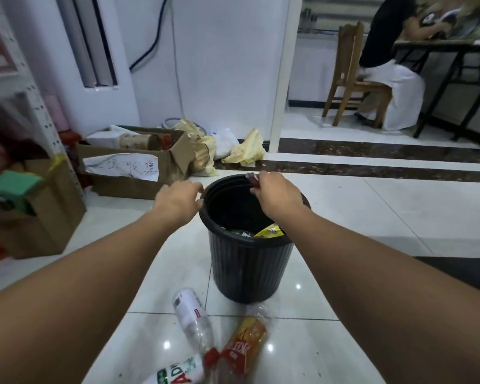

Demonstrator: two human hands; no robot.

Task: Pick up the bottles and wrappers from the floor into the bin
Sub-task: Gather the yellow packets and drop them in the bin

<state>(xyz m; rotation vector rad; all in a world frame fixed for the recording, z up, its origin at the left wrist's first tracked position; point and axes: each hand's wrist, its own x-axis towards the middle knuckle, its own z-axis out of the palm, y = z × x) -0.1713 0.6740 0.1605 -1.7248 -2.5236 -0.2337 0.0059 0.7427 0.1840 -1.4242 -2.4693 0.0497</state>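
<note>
Handwriting on the white paper sheet (121, 166) on the front of the cardboard box (128, 187): the last two characters read 收集, the ones before them are a scrawl. On the floor, the white bottle (175, 372) shows big green letters, AD. The orange and red wrapper (241, 347) carries white block lettering, upside down, blurred, unreadable. The clear bottle (190, 314) has a white label, print too small

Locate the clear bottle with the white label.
Head view, lower centre: the clear bottle lies on the floor in front of the black bin, left of the orange wrapper.
</note>
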